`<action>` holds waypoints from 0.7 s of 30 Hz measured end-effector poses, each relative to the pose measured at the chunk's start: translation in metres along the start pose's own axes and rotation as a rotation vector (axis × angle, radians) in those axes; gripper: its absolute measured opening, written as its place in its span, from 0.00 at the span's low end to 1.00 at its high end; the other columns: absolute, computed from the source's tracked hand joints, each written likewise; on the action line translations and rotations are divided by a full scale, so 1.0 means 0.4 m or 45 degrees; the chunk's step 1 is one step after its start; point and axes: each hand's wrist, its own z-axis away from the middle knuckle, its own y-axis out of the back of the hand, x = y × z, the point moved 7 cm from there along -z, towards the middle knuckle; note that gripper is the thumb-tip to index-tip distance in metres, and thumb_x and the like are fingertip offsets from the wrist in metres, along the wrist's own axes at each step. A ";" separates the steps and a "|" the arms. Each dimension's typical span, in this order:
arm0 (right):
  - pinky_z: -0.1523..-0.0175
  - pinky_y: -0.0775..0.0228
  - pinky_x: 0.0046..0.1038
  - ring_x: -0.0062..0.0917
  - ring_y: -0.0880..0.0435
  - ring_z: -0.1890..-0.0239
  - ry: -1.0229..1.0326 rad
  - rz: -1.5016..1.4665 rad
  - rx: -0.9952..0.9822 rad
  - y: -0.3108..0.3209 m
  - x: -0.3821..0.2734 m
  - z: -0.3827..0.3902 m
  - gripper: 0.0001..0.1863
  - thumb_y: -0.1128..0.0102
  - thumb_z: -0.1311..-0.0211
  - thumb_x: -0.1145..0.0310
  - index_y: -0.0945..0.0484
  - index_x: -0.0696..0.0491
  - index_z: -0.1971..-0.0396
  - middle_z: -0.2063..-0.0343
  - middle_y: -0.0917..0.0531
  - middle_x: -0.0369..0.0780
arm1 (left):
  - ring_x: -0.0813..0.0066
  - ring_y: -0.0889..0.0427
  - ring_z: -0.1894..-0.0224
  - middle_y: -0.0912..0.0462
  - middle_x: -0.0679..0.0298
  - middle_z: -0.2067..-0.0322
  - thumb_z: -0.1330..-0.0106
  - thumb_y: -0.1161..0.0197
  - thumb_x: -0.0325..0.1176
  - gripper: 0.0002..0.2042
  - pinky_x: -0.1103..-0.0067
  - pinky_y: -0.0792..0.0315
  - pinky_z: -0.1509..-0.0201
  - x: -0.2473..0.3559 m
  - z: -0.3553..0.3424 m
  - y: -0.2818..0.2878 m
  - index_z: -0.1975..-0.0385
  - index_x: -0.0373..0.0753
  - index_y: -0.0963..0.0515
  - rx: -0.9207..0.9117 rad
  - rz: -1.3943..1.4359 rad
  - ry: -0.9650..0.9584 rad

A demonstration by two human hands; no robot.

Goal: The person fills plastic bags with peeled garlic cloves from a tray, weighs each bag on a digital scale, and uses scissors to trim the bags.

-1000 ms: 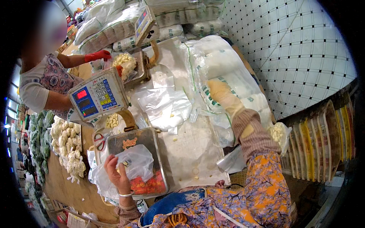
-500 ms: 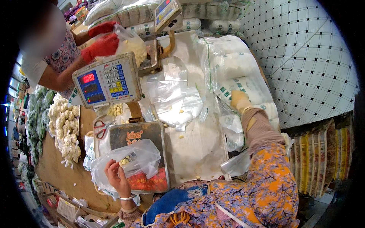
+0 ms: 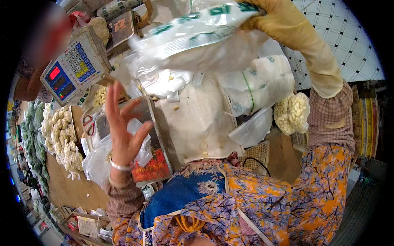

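Observation:
My right hand (image 3: pixel 262 18), in a yellowish glove, is raised at the top and grips the edge of a white plastic bag (image 3: pixel 197 35) with green print. The bag stretches leftward through the air and is smeared by motion. Bare and with fingers spread, my left hand (image 3: pixel 123 133) is above the near scale's platform (image 3: pixel 158 139). Behind that hand a thin clear bag (image 3: pixel 98 160) lies crumpled on the scale; whether the hand touches it I cannot tell. Below the raised bag, a pile of flat clear bags (image 3: pixel 164 88) rests on the white-covered table among loose peeled garlic cloves (image 3: pixel 176 108).
Wrapped packs of bags (image 3: pixel 262 80) lie at the right, beside a filled bag of garlic cloves (image 3: pixel 291 112). The scale's display (image 3: pixel 76 67) and red-handled scissors (image 3: pixel 88 125) are at the left. A second scale (image 3: pixel 121 28) stands farther back near another person.
My right hand has moved from the wrapped packs up and away, lifting the printed bag over the table. My left hand has risen off the clear bag's edge and spread its fingers.

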 end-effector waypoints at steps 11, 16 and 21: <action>0.63 0.32 0.25 0.30 0.24 0.68 -0.068 -0.221 0.186 -0.385 0.119 0.203 0.11 0.45 0.55 0.77 0.27 0.54 0.68 0.71 0.23 0.41 | 0.76 0.27 0.67 0.31 0.61 0.63 0.56 0.38 0.22 0.28 0.84 0.31 0.68 -0.198 0.082 -0.113 0.51 0.35 0.40 -0.157 -0.037 0.281; 0.64 0.33 0.27 0.33 0.26 0.70 -0.013 0.022 0.393 -0.364 0.036 0.355 0.09 0.49 0.54 0.78 0.28 0.55 0.70 0.72 0.24 0.41 | 0.67 0.29 0.61 0.32 0.58 0.61 0.61 0.38 0.22 0.28 0.80 0.32 0.64 -0.139 0.105 -0.128 0.55 0.36 0.37 -0.125 -0.408 0.027; 0.65 0.33 0.29 0.34 0.25 0.69 -0.162 0.113 -0.334 -0.541 0.201 0.524 0.11 0.55 0.54 0.77 0.28 0.54 0.68 0.71 0.24 0.42 | 0.65 0.30 0.61 0.31 0.59 0.61 0.63 0.36 0.23 0.26 0.79 0.34 0.63 -0.109 0.084 -0.144 0.59 0.36 0.34 -0.067 -0.394 -0.032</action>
